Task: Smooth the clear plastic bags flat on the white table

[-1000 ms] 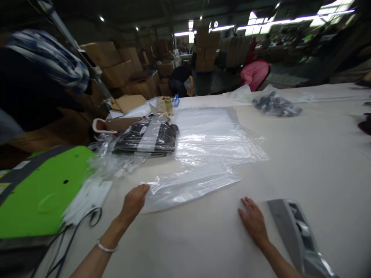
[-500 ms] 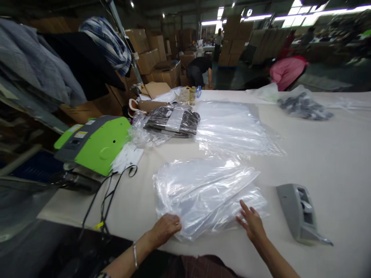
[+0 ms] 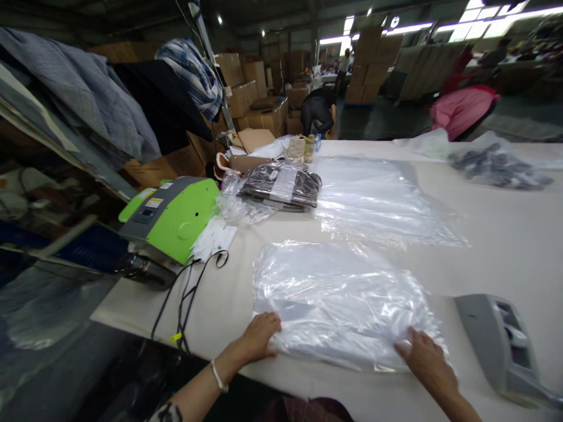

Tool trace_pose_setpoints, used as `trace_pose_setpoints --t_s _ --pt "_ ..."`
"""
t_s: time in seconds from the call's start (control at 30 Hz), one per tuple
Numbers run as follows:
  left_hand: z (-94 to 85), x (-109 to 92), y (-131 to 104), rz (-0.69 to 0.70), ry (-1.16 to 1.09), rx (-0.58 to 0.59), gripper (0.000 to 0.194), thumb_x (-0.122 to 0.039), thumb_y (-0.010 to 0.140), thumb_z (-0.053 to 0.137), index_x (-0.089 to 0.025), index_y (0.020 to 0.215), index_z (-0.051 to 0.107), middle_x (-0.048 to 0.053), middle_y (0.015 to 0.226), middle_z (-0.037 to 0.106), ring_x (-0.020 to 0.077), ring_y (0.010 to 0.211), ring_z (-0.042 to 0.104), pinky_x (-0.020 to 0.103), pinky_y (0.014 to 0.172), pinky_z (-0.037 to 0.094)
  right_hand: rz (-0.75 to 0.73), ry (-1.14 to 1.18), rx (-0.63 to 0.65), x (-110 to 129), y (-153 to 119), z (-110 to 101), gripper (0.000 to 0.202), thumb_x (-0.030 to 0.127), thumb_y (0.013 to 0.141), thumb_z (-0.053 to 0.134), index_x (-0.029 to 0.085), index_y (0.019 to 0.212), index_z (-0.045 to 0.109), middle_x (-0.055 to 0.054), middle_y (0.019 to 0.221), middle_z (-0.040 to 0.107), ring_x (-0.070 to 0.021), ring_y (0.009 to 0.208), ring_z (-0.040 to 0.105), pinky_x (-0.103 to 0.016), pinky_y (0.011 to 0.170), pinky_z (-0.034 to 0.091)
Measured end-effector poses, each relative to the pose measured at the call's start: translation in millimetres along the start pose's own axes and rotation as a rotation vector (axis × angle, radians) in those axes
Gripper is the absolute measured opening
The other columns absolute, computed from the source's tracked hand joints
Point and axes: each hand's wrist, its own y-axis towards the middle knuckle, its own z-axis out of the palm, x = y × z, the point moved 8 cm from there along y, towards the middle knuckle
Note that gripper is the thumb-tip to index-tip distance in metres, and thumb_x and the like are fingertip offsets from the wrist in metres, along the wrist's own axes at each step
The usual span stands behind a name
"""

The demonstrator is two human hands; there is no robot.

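Note:
A stack of clear plastic bags (image 3: 338,293) lies flat near the front edge of the table, its film creased and shiny. At its near left corner rests my left hand (image 3: 260,337), open, with the thumb apart from the curved fingers. My right hand (image 3: 426,358) touches the near right part of the same stack, open with its fingers apart. More clear plastic bags (image 3: 373,196) are spread out behind it. Beside those, a folded dark garment (image 3: 281,186) sits in clear plastic.
On the left stands a green and grey machine (image 3: 176,220), with black cords (image 3: 189,293) hanging over the table edge. A grey tape dispenser (image 3: 497,346) is at the right. Bagged dark items (image 3: 497,161) lie at the far right. Two people bend down beyond the table.
The slanted fold across the top bag is gone and the film lies flatter. My right hand has come down onto the bags. My left hand has loosened from its pinch. The view has shifted.

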Motion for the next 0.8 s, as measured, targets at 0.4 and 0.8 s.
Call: trace_pose_setpoints --t_s 0.4,0.8 --pt "-131.9 116.1 124.2 -0.543 -0.021 -0.447 0.052 -0.036 0.092 0.053 -0.015 0.139 0.043 0.015 0.142 0.049 0.0262 0.132 0.047 0.039 0.109 0.040 -0.092 -0.029 -0.042 -38.2 -1.2 31.0 0.066 0.057 0.072 0.042 0.013 0.118 0.059 -0.024 0.122 0.067 -0.0432 0.125 0.057 -0.061 0.103 0.048" --pt "-127.1 95.8 188.0 -0.276 0.174 -0.343 0.014 -0.014 0.080 0.062 -0.017 0.094 0.063 0.010 0.095 0.068 0.0294 0.100 0.060 0.047 0.092 0.046 -0.050 -0.002 0.041 -62.2 12.8 36.1 0.070 0.061 0.065 0.054 0.015 0.117 0.061 -0.024 0.119 0.069 -0.0427 0.116 0.063 -0.059 0.093 0.055"
